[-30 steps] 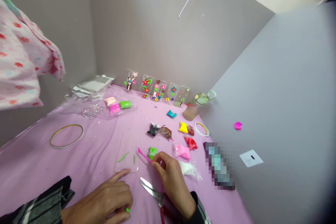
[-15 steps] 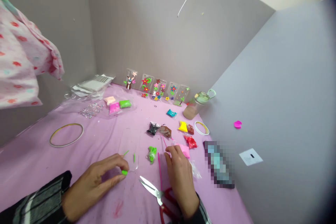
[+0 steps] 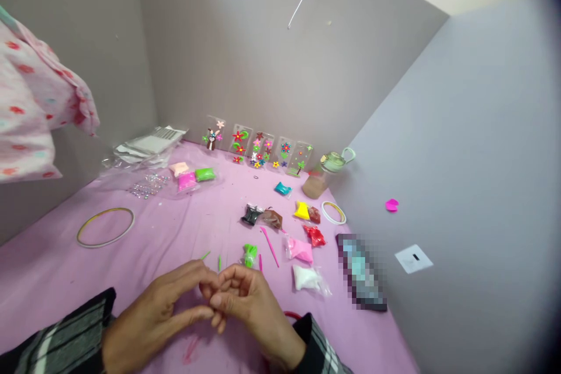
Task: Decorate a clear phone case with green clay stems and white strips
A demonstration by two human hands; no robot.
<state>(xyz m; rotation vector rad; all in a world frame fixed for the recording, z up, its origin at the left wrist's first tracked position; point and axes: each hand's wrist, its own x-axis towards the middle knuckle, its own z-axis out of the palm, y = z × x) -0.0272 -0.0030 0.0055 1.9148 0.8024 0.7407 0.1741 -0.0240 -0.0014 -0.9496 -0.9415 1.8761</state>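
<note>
Green clay strip [image 3: 219,263] just beyond your right hand [image 3: 256,310], nearer it than left hand [image 3: 160,304], long axis pointing away from you. Left loosely curved, right bunched, fingertips meeting; can't tell if anything's held.

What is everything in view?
Decorated cases: five, clear, rear
Bottle: one, green-lidded, rear
Loose packets: nine, multicoloured, centre
Bagged packets: three, peach, magenta, green, rear left
Gems: many, silvery, rear left
Rings: two, white-yellow, left, right
Wrapped stack: one, white, rear left
Sticks: two, magenta, centre
Strips: two, green, centre
Loop: one, red, front
Cloth: one, pink patterned, left
Blurred object: one, dark, right
Wall plate: one, white, right
Petal shape: one, magenta, right wall
Wire: one, white, back wall
Tablecloth: one, lilac, underneath
Left hand, right hand: one each, black-sleeved, front
</note>
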